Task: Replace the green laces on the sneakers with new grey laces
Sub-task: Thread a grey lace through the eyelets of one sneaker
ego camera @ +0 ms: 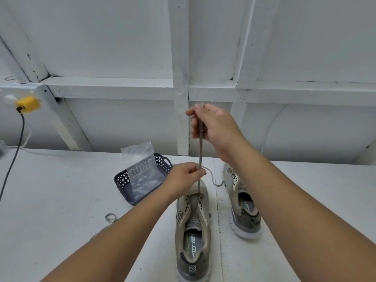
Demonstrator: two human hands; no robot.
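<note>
Up high, the right hand (pixel 211 127) pinches one grey lace (pixel 200 151), pulled taut and near vertical; the left hand (pixel 184 176) pinches it lower, just above the near shoe (pixel 193 231). Two shoes stand on the table (pixel 61 200), toes pointing away, the second shoe (pixel 242 204) to the right. One basket (pixel 122 180) sits left.

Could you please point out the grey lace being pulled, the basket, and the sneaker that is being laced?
grey lace (pixel 200 143): head view, taut stretch between the two hands.
basket (pixel 122 178): head view, perforated left wall.
sneaker being laced (pixel 192 244): head view, printed insole inside the opening.
</note>
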